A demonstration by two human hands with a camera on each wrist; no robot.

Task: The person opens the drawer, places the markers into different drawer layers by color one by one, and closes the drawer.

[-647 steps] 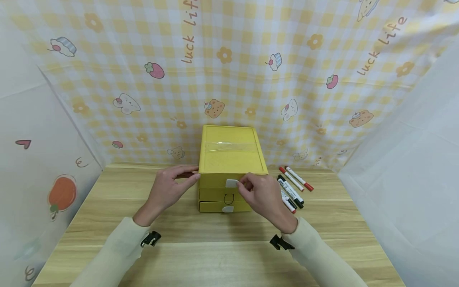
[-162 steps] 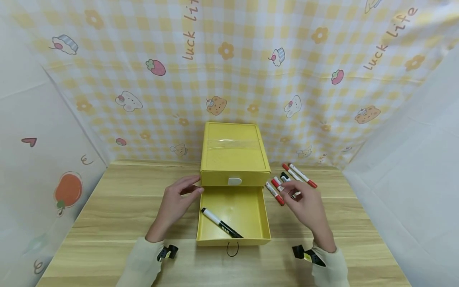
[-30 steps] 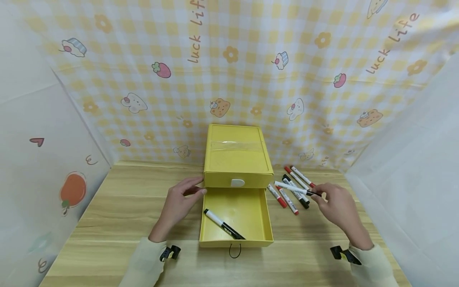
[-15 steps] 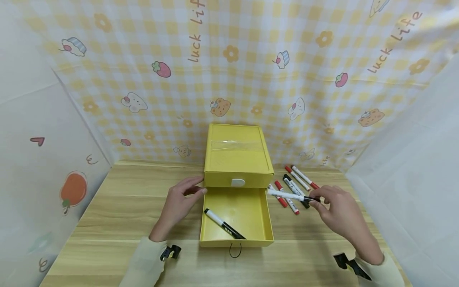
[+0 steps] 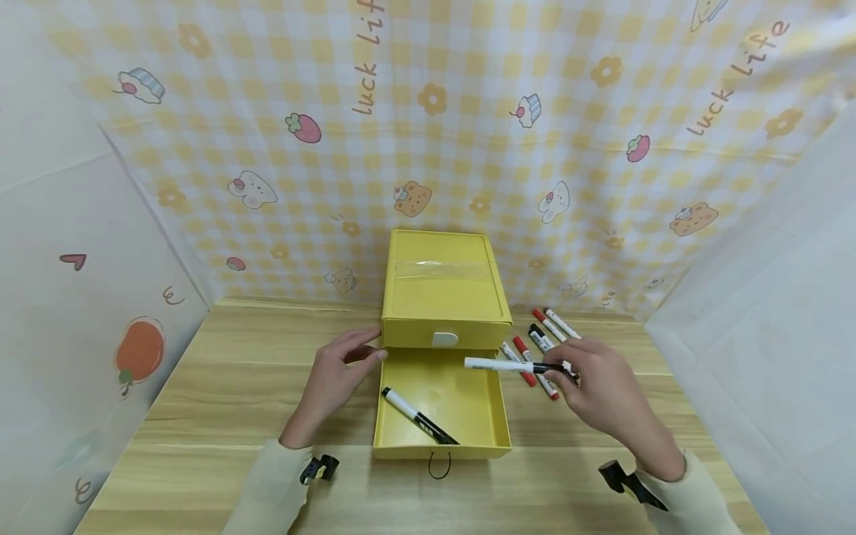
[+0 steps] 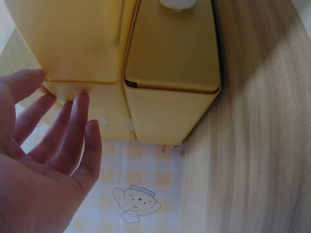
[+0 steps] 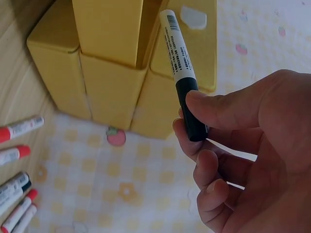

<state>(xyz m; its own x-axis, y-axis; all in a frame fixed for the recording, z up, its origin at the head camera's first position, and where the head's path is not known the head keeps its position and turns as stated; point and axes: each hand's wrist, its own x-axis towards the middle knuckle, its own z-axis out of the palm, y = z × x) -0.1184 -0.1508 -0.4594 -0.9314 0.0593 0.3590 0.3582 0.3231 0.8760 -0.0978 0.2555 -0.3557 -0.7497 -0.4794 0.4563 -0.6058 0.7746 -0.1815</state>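
Observation:
A yellow box with drawers stands on the table, its middle drawer pulled out. Inside that drawer lies a black-and-white marker, slanting toward the front. My right hand pinches another black-and-white marker by its black end between thumb and fingers; the white end reaches over the drawer's right side. My left hand is at the box's left side, fingers relaxed and fingertips right at the wall. In the left wrist view its fingers are spread and loosely bent, holding nothing.
Several red and black markers lie on the table right of the box, among them a red marker and a black marker. A black loop handle hangs from the drawer front. A checked cloth hangs behind.
Within the last second my right hand has brought the pinched marker leftward from above the other markers to the drawer's right edge. Earlier, the middle drawer was pulled out. The left hand stays put.

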